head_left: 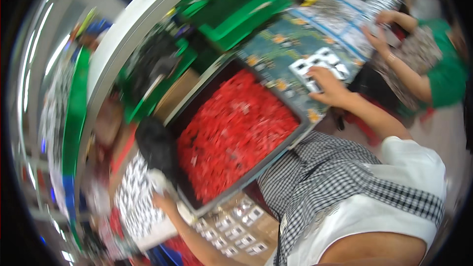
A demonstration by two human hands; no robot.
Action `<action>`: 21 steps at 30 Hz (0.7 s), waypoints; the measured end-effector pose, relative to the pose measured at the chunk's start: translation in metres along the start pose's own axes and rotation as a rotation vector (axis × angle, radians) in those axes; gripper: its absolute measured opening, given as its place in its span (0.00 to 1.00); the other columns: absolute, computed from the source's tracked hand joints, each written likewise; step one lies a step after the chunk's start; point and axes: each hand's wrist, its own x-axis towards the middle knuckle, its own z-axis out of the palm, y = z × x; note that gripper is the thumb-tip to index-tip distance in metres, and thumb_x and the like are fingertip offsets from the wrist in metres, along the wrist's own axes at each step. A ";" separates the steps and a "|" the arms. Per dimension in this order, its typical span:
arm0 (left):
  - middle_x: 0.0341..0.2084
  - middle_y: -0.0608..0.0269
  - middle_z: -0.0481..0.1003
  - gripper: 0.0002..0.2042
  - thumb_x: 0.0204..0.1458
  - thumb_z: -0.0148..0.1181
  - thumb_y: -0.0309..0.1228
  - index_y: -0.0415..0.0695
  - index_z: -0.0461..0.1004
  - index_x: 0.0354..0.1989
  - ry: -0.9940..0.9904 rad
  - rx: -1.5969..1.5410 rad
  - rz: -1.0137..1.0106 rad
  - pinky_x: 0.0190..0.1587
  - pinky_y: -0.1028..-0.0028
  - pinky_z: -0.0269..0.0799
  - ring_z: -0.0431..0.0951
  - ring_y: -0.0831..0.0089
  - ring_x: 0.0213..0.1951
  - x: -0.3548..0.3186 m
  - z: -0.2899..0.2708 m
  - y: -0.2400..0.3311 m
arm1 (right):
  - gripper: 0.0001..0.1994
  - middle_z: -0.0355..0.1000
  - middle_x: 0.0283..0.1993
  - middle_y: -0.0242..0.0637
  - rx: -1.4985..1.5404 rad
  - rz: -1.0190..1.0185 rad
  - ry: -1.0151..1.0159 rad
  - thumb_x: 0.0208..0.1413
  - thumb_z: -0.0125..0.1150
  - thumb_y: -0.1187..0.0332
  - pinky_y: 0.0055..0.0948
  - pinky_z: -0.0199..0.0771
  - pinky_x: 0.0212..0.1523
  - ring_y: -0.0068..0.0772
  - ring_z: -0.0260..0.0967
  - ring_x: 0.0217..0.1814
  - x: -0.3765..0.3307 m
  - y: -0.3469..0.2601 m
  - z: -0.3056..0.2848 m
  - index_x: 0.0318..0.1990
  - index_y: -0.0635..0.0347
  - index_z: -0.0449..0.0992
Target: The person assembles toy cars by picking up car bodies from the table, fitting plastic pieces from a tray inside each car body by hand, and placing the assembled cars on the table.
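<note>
My right hand (330,88) reaches over a flower-patterned mat. Its thumb and fingers are apart at the edge of a group of white pieces with black square centres (320,66). Far to the left, my left hand (166,204) is beside a blurred whitish bundle (158,181); motion blur hides whether its fingers hold anything. Between my hands stands a dark grey tray (298,116) heaped with small red plastic parts (236,133). Next to my left hand, many small white-and-black pieces (133,199) lie in rows on a pale surface.
Green bins (266,2) stand behind the tray, and a black bag-like bundle (156,143) sits at its left side. More white-and-black pieces (236,234) lie on cardboard below. A co-worker in a green sleeve (446,64) works at the right. A white shelf edge (106,51) curves along the left.
</note>
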 end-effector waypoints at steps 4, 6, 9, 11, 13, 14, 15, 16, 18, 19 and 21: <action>0.48 0.45 0.66 0.27 0.51 0.58 0.39 0.52 0.60 0.61 0.120 0.308 -0.095 0.54 0.55 0.57 0.66 0.51 0.49 -0.018 0.006 0.007 | 0.30 0.52 0.62 0.49 -0.065 0.041 -0.038 0.41 0.67 0.69 0.45 0.57 0.60 0.54 0.53 0.62 -0.021 -0.016 0.011 0.54 0.57 0.62; 0.53 0.44 0.61 0.26 0.54 0.53 0.45 0.56 0.59 0.61 0.143 0.380 -0.203 0.53 0.49 0.58 0.63 0.48 0.52 -0.011 0.014 0.009 | 0.28 0.52 0.61 0.49 -0.030 0.045 -0.014 0.42 0.67 0.71 0.44 0.59 0.59 0.53 0.54 0.61 -0.023 -0.018 0.015 0.53 0.57 0.62; 0.59 0.45 0.55 0.29 0.55 0.45 0.55 0.58 0.56 0.63 -0.046 0.498 -0.436 0.49 0.40 0.56 0.58 0.44 0.56 0.024 0.020 0.002 | 0.25 0.55 0.58 0.46 -0.038 0.022 -0.005 0.42 0.64 0.74 0.41 0.63 0.56 0.49 0.56 0.59 -0.023 -0.015 0.009 0.50 0.58 0.64; 0.59 0.47 0.58 0.28 0.57 0.45 0.52 0.52 0.58 0.62 0.104 0.221 -0.300 0.53 0.45 0.57 0.60 0.46 0.57 0.042 -0.028 0.058 | 0.24 0.57 0.57 0.42 -0.050 0.035 0.003 0.40 0.63 0.75 0.38 0.67 0.53 0.46 0.59 0.57 -0.026 -0.007 0.003 0.48 0.58 0.66; 0.53 0.48 0.67 0.23 0.60 0.45 0.40 0.35 0.62 0.57 0.576 -0.416 0.156 0.56 0.64 0.61 0.67 0.56 0.55 0.051 -0.075 0.079 | 0.23 0.57 0.57 0.42 -0.039 0.027 0.017 0.41 0.63 0.76 0.38 0.67 0.53 0.46 0.59 0.57 -0.023 -0.013 0.000 0.48 0.58 0.66; 0.54 0.49 0.66 0.22 0.60 0.45 0.37 0.35 0.62 0.57 0.576 -0.580 0.102 0.56 0.66 0.61 0.67 0.58 0.55 0.030 -0.130 0.156 | 0.24 0.57 0.57 0.42 -0.043 0.041 0.017 0.41 0.63 0.76 0.38 0.67 0.52 0.46 0.59 0.57 -0.024 -0.012 0.001 0.49 0.57 0.65; 0.55 0.50 0.65 0.20 0.61 0.44 0.35 0.36 0.62 0.58 0.596 -0.688 0.174 0.56 0.66 0.61 0.66 0.60 0.55 0.016 -0.167 0.192 | 0.24 0.57 0.57 0.42 -0.037 0.046 0.019 0.41 0.63 0.76 0.38 0.67 0.52 0.46 0.60 0.57 -0.022 -0.014 0.005 0.49 0.57 0.65; 0.56 0.51 0.64 0.20 0.60 0.45 0.34 0.38 0.61 0.58 0.561 -0.814 0.264 0.55 0.65 0.63 0.66 0.59 0.55 -0.002 -0.200 0.233 | 0.24 0.57 0.57 0.42 -0.037 0.056 0.019 0.41 0.64 0.76 0.38 0.67 0.52 0.46 0.60 0.57 -0.021 -0.016 0.008 0.50 0.57 0.65; 0.56 0.52 0.64 0.21 0.59 0.47 0.34 0.41 0.60 0.59 0.436 -1.210 0.511 0.51 0.63 0.66 0.66 0.58 0.55 -0.023 -0.235 0.288 | 0.25 0.57 0.57 0.42 -0.076 0.058 0.003 0.41 0.64 0.75 0.38 0.68 0.52 0.46 0.60 0.56 -0.017 -0.020 0.007 0.51 0.57 0.65; 0.55 0.53 0.64 0.21 0.58 0.48 0.35 0.43 0.60 0.59 0.346 -1.477 0.670 0.48 0.62 0.68 0.66 0.58 0.53 -0.031 -0.250 0.303 | 0.26 0.58 0.57 0.43 -0.089 0.051 -0.001 0.41 0.64 0.75 0.38 0.69 0.51 0.46 0.60 0.56 -0.016 -0.020 0.003 0.51 0.57 0.65; 0.53 0.47 0.62 0.30 0.45 0.60 0.31 0.39 0.59 0.58 -0.270 -2.081 1.146 0.49 0.59 0.67 0.64 0.58 0.54 -0.051 -0.301 0.325 | 0.24 0.59 0.57 0.43 -0.119 0.014 -0.008 0.42 0.63 0.74 0.37 0.70 0.49 0.46 0.61 0.56 -0.016 -0.017 0.003 0.50 0.58 0.65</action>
